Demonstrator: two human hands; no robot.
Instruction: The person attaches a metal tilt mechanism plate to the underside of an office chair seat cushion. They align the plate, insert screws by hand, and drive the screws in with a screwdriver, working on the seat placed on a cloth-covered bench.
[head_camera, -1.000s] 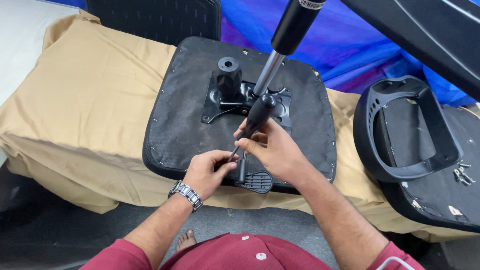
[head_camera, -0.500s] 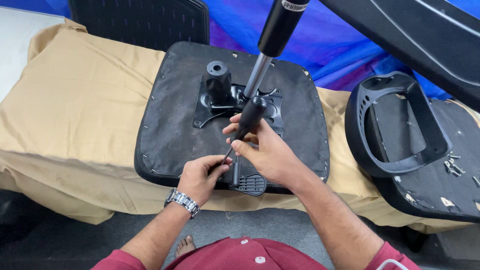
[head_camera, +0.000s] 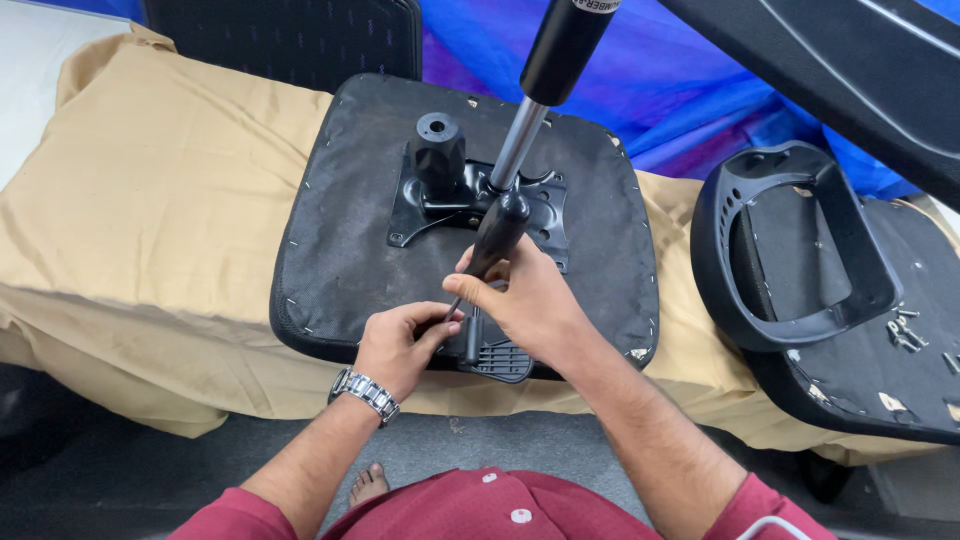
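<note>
Both hands work a screwdriver at the near edge of an upturned chair seat.

The right hand (head_camera: 530, 300) is clamped round the black screwdriver (head_camera: 490, 240) handle, shaft slanting down toward 7 o'clock; the left hand (head_camera: 400, 345), wrist bent, pinches its tip. The chair seat (head_camera: 340, 230) lies on the cloth-covered worktop (head_camera: 150, 200), with another seat (head_camera: 850, 350) at 3 o'clock.

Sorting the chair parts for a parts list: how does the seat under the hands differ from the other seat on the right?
The seat under the hands carries a bolted black metal plate and a gas cylinder; the seat on the right has neither. That one carries a loose black plastic frame and a few loose screws. The right hand holds a screwdriver over the first; nobody touches the second. Both are black, lie underside up and rest on the tan cloth.
</note>
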